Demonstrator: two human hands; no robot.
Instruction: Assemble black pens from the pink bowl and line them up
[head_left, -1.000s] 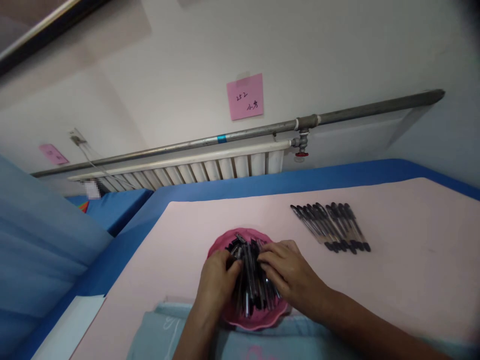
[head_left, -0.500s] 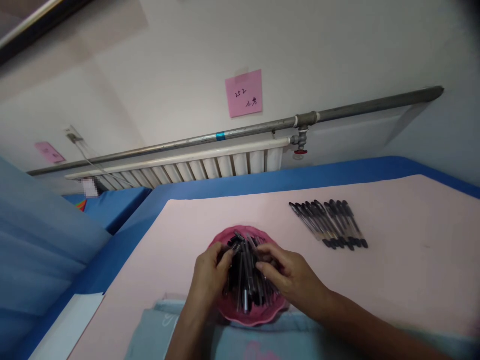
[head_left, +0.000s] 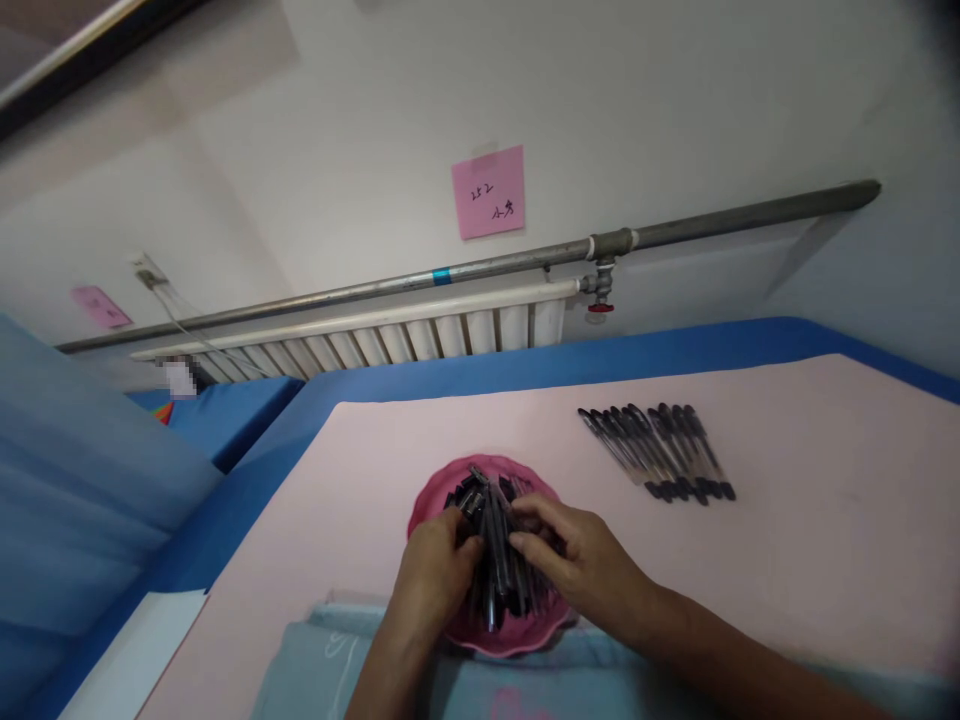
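Observation:
A pink scalloped dish (head_left: 429,497) holds a loose heap of black caps and clear, dark pen parts (head_left: 496,560). Over its left side, my left hand (head_left: 439,565) is closed, thumb and forefinger drawn together by the black caps; what they grip is hidden. From the right, my right hand (head_left: 577,555) reaches in with curled fingers and thumb closed around pen parts at the heap's edge. Beyond it to the right, several capped black pens (head_left: 656,452) lie side by side in a slanted row.
A pale pink sheet (head_left: 810,520) covers the blue-edged table (head_left: 465,376). Folded light-blue cloth (head_left: 307,660) lies at the near edge, and white paper (head_left: 135,650) at the left. Behind stand a radiator (head_left: 450,335), a pipe (head_left: 337,297) and a red-handled valve (head_left: 600,307).
My left hand has shifted right and slightly down, deeper over the heap, uncovering more of the dish's left rim. My right hand has barely moved. The row of pens looks the same.

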